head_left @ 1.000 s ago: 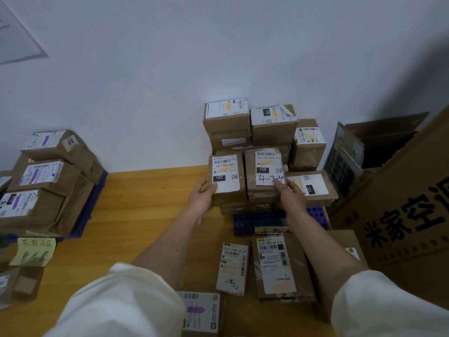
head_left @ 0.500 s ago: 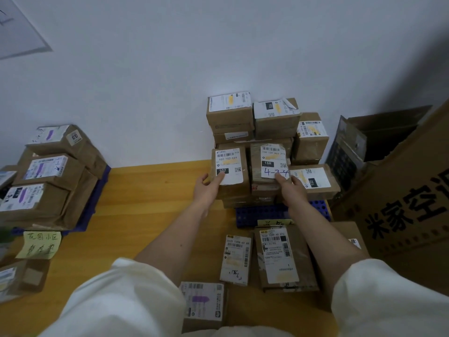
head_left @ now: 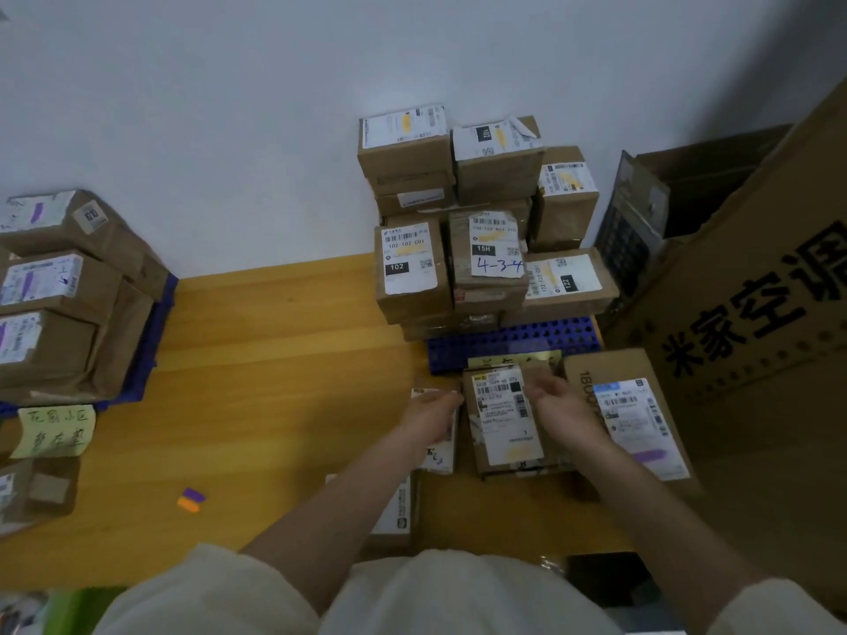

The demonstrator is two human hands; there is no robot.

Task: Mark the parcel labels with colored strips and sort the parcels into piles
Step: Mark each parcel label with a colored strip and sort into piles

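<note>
Both hands have drawn back from the yellow-marked parcel stack (head_left: 481,249) by the wall. Left hand (head_left: 428,417) and right hand (head_left: 566,412), fingers loosely open and gripping nothing, now flank a flat brown yellow-marked parcel (head_left: 502,421) just before that stack. Several parcels near it seemingly remain unsorted; purple-marked piles (head_left: 59,291) sit well left.

- Your wooden tabletop (head_left: 275,359) carries a blue mat (head_left: 513,346) of stacked parcels at its far right corner.
- Another blue mat (head_left: 151,341) sits at the left edge.
- A flat parcel (head_left: 504,423) lies near the right edge.
- Two small colored strips (head_left: 191,499) lie toward the near left.
</note>
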